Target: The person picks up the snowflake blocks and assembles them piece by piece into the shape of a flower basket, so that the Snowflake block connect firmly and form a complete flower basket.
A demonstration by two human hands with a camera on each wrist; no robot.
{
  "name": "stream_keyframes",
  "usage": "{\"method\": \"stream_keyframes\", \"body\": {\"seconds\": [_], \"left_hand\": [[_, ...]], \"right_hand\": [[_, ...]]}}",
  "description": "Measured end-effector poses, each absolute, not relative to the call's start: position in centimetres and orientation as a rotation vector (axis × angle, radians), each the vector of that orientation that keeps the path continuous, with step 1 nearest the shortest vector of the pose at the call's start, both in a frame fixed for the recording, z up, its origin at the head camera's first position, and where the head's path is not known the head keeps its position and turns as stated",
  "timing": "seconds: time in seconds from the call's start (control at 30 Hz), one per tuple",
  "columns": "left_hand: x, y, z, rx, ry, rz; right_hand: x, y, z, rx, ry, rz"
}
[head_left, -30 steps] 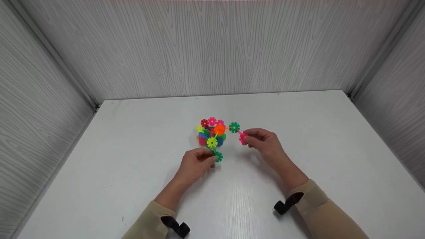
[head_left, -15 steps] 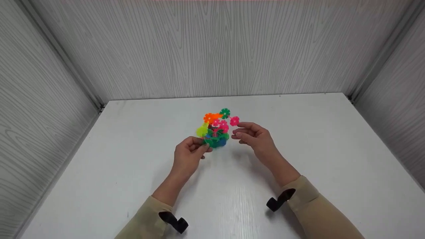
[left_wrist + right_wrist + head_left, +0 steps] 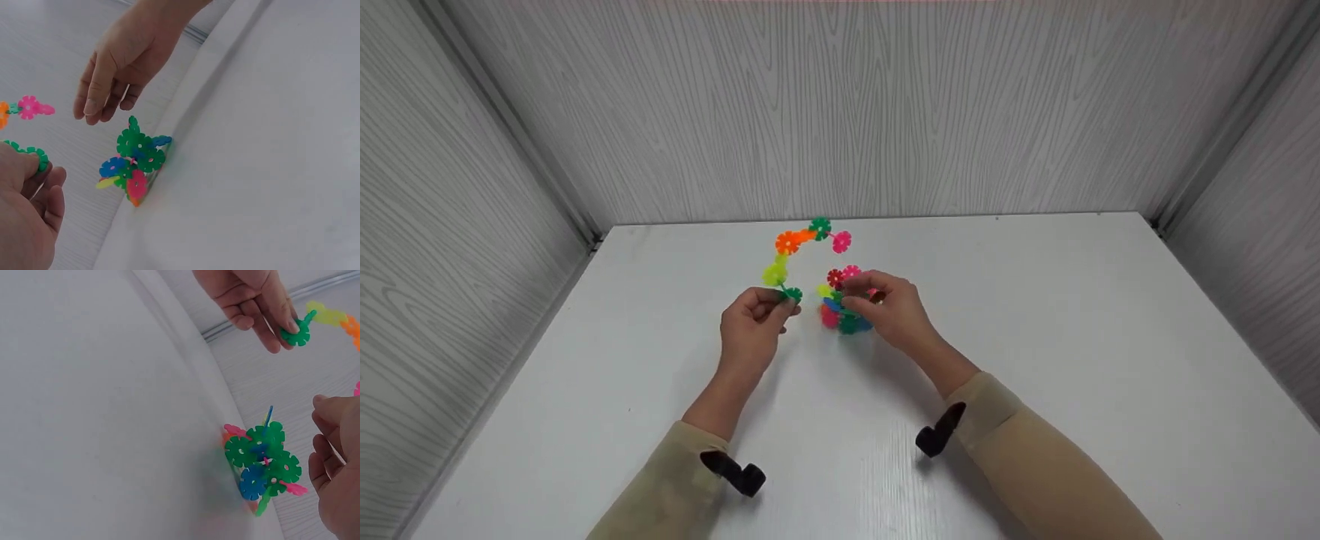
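Note:
My left hand (image 3: pixel 748 330) pinches a green snowflake disc (image 3: pixel 793 295) between thumb and fingers. From that disc rises a curved chain of linked snowflake discs (image 3: pixel 787 243), yellow, orange, green and pink, held up off the table. A ball-like cluster of interlocked snowflake discs (image 3: pixel 138 149) in green, blue, pink, red and yellow sits on the table. My right hand (image 3: pixel 901 311) hovers by the cluster, its fingers loosely bent with nothing between them. In the left wrist view this hand (image 3: pixel 126 62) is apart from the cluster. In the head view it covers the cluster's right side.
A white table (image 3: pixel 1035 315) lies under both hands. Pale wood-grain panels (image 3: pixel 840 112) stand behind it and at both sides. Black wrist straps (image 3: pixel 735 472) stick out from the beige sleeves.
The right hand has let go of the chain's pink end and moved left toward the cluster. My left hand has carried the chain left and away from me, off the cluster.

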State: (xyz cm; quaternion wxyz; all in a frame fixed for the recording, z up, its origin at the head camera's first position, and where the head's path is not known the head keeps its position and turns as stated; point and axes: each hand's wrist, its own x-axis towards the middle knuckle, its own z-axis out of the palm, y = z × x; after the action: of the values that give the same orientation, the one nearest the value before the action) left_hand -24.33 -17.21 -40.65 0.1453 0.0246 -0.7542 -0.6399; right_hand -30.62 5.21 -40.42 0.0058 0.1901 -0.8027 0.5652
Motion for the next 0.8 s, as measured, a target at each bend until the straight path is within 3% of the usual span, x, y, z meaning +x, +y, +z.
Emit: {"method": "stream_keyframes", "body": {"seconds": [0.37, 0.8], "left_hand": [[-26.8, -18.5, -41.7, 0.114, -2.144, -1.857], [-27.5, -17.9, -42.6, 0.128, -2.133, -1.901]], "right_hand": [[-31.9, 2.6, -40.7, 0.608, -2.713, 1.477], [-32.3, 3.0, -42.0, 0.748, -2.726, 1.213]]}}
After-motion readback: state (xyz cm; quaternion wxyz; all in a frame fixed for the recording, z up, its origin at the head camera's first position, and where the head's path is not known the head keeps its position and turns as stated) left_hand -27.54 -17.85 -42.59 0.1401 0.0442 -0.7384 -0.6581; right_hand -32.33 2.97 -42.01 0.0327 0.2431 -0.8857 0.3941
